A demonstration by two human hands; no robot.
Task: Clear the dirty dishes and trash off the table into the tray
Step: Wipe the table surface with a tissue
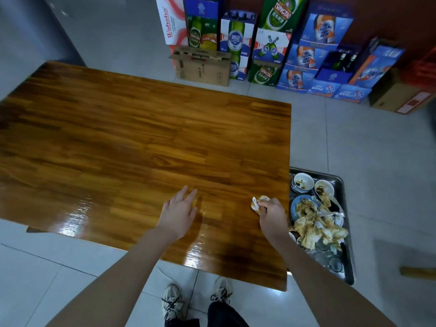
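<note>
Right fingers (266, 204) pinching napkin (255, 205), left fingers (186, 197) straight over table (118, 138), loaded tray (346, 232) beside, cartons (306, 55) beyond

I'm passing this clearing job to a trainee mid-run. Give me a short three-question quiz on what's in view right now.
1. True or false: the left hand grips a bowl.
2. Fill in: the right hand holds a crumpled ____.
3. Where is the tray? A) on the table B) just off the table's right edge C) on top of the boxes

Key:
1. False. It lies flat and open on the table.
2. Napkin.
3. B. It already holds dirty bowls and trash.
</note>
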